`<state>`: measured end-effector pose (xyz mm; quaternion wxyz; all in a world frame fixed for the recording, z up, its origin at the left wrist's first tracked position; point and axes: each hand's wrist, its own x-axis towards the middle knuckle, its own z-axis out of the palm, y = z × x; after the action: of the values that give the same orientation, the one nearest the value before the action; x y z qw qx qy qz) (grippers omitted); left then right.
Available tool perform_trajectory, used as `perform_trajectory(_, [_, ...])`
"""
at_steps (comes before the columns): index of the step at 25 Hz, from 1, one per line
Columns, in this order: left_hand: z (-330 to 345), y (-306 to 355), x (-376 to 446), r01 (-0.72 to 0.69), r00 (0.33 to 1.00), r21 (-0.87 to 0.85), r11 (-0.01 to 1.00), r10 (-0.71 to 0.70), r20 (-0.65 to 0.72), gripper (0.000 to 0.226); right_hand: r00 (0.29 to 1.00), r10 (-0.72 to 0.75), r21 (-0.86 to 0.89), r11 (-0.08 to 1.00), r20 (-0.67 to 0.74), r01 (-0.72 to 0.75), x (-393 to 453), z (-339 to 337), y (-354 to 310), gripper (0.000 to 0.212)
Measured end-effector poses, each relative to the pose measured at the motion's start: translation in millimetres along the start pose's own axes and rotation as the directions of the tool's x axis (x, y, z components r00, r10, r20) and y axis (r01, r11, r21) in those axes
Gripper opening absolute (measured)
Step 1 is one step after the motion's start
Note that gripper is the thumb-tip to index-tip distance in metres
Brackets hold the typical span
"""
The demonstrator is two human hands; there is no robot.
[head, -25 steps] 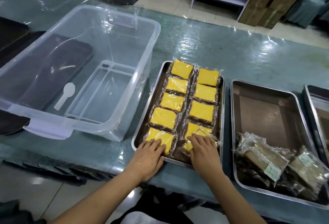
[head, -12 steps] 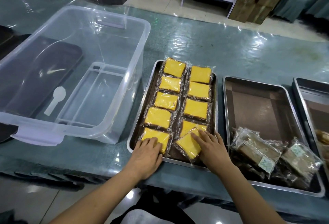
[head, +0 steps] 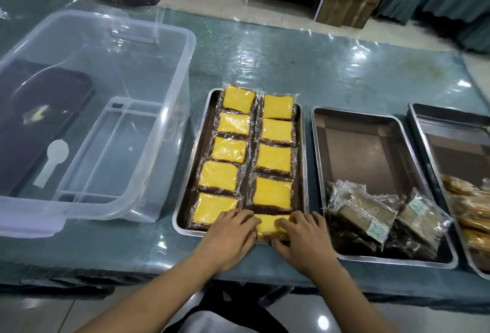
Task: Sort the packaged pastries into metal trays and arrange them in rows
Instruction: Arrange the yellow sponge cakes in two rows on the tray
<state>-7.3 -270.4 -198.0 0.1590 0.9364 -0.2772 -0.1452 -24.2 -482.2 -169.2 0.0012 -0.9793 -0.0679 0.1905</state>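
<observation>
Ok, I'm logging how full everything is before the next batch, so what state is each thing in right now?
Clear plastic bin: empty, lid off.
Left tray: two rows of five wrapped yellow pastries.
Nearest right-row pastry: at tray's near edge, under both hands.
Left hand: fingers flat on it.
Right hand: fingers on top, thumb at near edge.
Middle tray: far part bare, brown packs heaped near.
Right tray: partly out of frame, holds pastries.
</observation>
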Motion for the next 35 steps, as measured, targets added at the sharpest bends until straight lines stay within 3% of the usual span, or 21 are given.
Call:
perform_trajectory(8, [3, 6, 7, -0.032, 0.998, 0.08, 0.996, 0.028, 0.052, 0.041, 0.996, -0.028, 0.121, 0.992, -0.083, 0.038, -12, 30, 1, 0.061])
perform_trajectory(12, [0, 8, 11, 0.01, 0.997, 0.106, 0.994, -0.018, 0.073, 0.041, 0.981, 0.005, 0.058, 0.998, -0.194, 0.007, -8, 48, 10, 0.034])
perform_trajectory(16, [5, 6, 19, 0.032, 0.99, 0.134, 0.99, -0.051, 0.135, 0.042, 0.979, 0.016, 0.027, 1.0, -0.205, -0.011, 4, 46, 8, 0.061])
perform_trajectory(20, [9, 4, 23, 0.04, 0.986, 0.142, 0.989, -0.062, 0.155, 0.048, 0.976, 0.017, 0.02, 1.0, -0.215, -0.013, 16, 39, 9, 0.064])
perform_trajectory(23, [9, 2, 19, 0.032, 0.984, 0.115, 0.993, -0.051, 0.169, 0.054, 0.973, 0.009, 0.037, 0.999, -0.23, -0.001, 20, 42, 10, 0.052])
perform_trajectory(25, [5, -4, 18, 0.032, 0.993, 0.056, 0.998, -0.038, 0.11, 0.052, 0.971, 0.023, 0.086, 0.996, -0.238, -0.003, 24, 42, 9, 0.046])
perform_trajectory(28, [-7, -21, 18, 0.13, 0.991, 0.015, 0.991, -0.13, -0.044, 0.052, 0.97, 0.027, 0.11, 0.994, -0.24, 0.0, 33, 42, 5, 0.068])
perform_trajectory(31, [-16, -46, 22, 0.301, 0.952, 0.012, 0.954, -0.3, -0.058, 0.064, 0.957, -0.029, 0.098, 0.993, -0.29, 0.06, 39, 43, 0, 0.091])
perform_trajectory(33, [-16, -61, 26, 0.336, 0.942, 0.038, 0.941, -0.336, -0.002, 0.073, 0.955, -0.038, 0.101, 0.992, -0.294, 0.071, 46, 41, -3, 0.085])
perform_trajectory(35, [-14, -69, 28, 0.324, 0.943, 0.05, 0.945, -0.327, 0.067, 0.079, 0.952, -0.044, 0.083, 0.994, -0.302, 0.072, 53, 41, -7, 0.062])
